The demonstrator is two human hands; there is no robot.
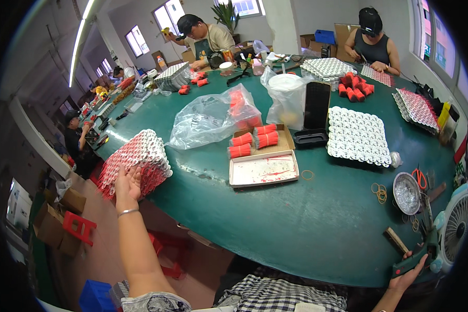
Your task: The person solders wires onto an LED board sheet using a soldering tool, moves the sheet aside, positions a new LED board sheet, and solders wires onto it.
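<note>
At the table's left edge is a tilted stack of white round-patterned sheets point(140, 148) bristling with thin red strands. My left hand point(127, 184) grips its near edge with curled fingers, partly among the strands. Far to the right, my right hand point(408, 273) is closed around a dark green hand tool point(413, 260) with a red part; its exact kind is unclear. A wooden-handled tool point(396, 240) lies beside that hand. Ahead, a shallow white box point(263, 170) contains red scraps, and bundles of red strands point(265, 137) sit in the brown carton behind it.
A green table point(255, 223) spreads ahead. On it are a clear plastic bag point(203, 119), a phone point(316, 105), a white patterned sheet point(358, 136), a metal bowl point(406, 193) and red-handled scissors point(419, 178). A fan point(456, 226) stands at right. Several people work around the table.
</note>
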